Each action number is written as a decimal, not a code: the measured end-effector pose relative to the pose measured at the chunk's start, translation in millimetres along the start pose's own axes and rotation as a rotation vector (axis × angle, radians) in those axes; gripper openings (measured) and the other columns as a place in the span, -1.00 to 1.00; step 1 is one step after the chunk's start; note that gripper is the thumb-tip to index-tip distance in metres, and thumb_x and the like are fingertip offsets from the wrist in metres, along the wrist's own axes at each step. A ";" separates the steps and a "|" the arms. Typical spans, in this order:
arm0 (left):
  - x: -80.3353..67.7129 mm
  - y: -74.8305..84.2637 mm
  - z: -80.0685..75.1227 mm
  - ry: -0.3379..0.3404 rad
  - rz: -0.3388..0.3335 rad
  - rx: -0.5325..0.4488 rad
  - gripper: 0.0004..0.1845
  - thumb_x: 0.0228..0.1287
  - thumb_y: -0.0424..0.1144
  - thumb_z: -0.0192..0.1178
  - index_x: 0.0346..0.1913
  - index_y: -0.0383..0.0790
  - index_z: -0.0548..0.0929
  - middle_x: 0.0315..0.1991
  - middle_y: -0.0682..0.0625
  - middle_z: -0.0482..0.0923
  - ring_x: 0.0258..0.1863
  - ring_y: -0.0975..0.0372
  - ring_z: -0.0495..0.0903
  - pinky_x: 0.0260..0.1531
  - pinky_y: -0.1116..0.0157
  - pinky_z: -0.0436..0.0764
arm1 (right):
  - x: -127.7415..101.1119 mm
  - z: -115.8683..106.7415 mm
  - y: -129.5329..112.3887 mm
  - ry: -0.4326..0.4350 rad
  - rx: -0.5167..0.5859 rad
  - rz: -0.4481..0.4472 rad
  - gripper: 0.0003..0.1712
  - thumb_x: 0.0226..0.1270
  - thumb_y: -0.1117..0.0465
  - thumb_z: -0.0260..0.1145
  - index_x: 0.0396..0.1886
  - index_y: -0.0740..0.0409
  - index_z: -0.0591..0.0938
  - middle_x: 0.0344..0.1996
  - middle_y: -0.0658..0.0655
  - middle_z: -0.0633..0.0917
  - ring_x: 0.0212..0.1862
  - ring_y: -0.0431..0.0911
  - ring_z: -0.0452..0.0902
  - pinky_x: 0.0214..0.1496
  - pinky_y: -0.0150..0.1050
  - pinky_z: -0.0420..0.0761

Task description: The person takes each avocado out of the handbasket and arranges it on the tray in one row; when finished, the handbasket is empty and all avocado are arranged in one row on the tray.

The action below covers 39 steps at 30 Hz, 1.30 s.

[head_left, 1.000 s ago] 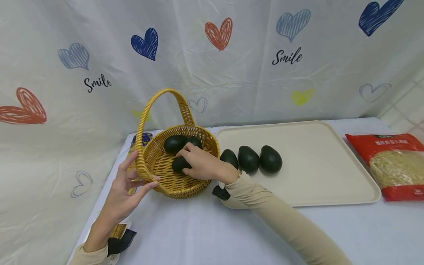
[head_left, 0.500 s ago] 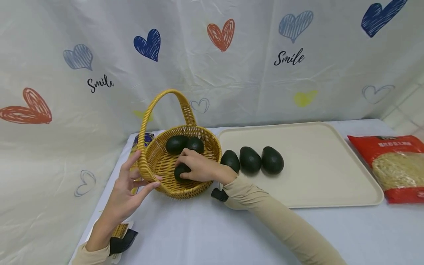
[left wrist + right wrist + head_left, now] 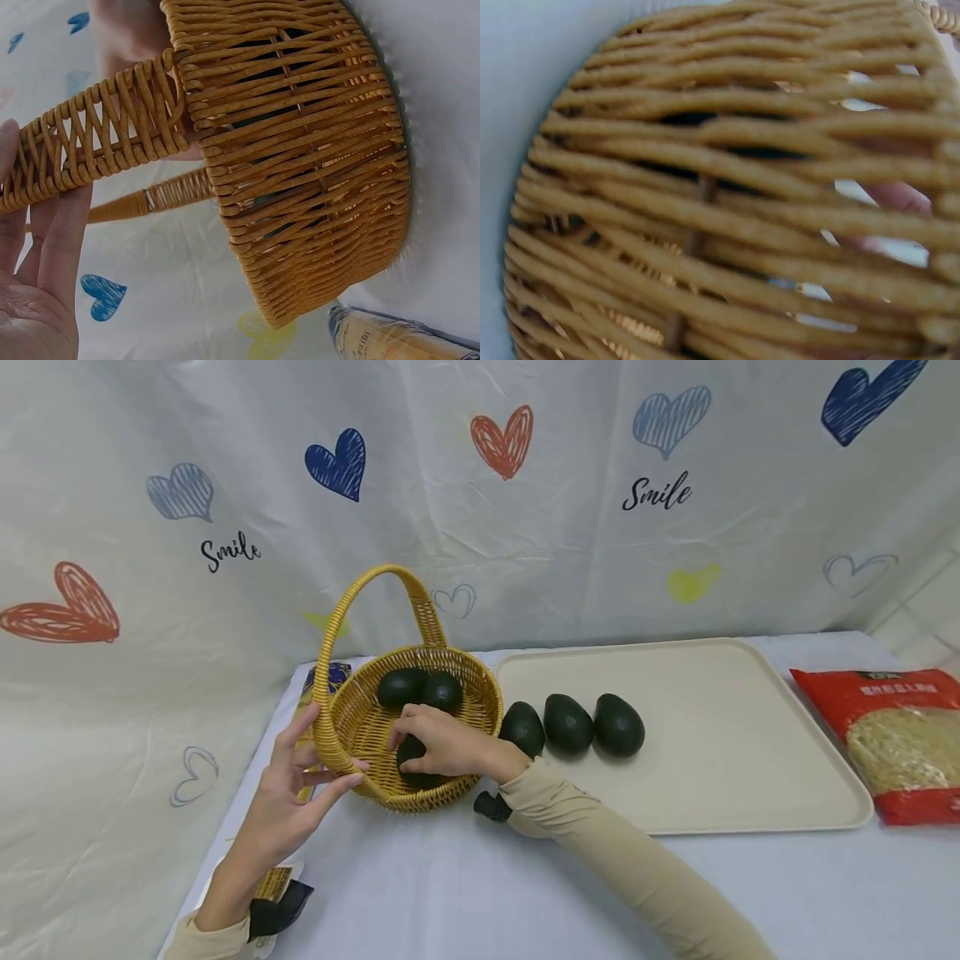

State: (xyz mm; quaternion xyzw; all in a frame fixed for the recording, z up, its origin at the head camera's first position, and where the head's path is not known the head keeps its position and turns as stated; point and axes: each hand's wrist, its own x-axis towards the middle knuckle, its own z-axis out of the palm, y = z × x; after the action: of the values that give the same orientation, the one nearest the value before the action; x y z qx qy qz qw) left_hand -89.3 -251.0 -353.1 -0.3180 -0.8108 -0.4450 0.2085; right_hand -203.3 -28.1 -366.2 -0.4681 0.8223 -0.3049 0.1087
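My left hand (image 3: 288,793) grips the near base of the handle of a yellow wicker basket (image 3: 483,681), thumb on one side and fingers behind. Up close, the left wrist view shows these fingers around the woven handle (image 3: 97,127). Inside the basket, my right hand (image 3: 453,743) holds a dark green avocado (image 3: 411,750) low near the front wall, fingers curled over it. Two more avocados, one at left (image 3: 402,688) and one at right (image 3: 443,692), lie at the back of the basket. Wicker wall (image 3: 727,172) fills the right wrist view and hides most of that hand.
Right of the basket stands a beige tray (image 3: 720,735); three avocados (image 3: 567,724) sit in a row at its left end. A red bag (image 3: 892,685) of pale food lies beyond it. Behind the basket's left side is a blue and yellow packet (image 3: 333,673).
The right hand has moved slightly toward the front of the basket with the avocado under its fingers. The left hand keeps its hold on the handle. The head view has shifted a little.
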 end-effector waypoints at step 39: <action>-1.6 -2.5 -0.1 0.009 -0.008 -0.018 -0.05 0.40 -0.26 0.38 0.61 -0.44 0.01 -0.16 -0.01 0.79 -0.18 0.28 0.76 -0.12 0.50 0.72 | 0.9 5.3 5.4 -0.101 0.012 0.155 -0.23 0.19 0.14 0.65 0.38 0.14 0.55 0.13 0.12 0.64 0.16 -0.07 0.53 0.20 -0.26 0.61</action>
State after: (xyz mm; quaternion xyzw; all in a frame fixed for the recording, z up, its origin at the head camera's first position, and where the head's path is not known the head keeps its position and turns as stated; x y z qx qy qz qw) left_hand -90.0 -252.7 -355.5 -0.3147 -0.8070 -0.4546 0.2074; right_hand -205.1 -28.9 -373.5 -0.4173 0.8475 -0.2766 0.1763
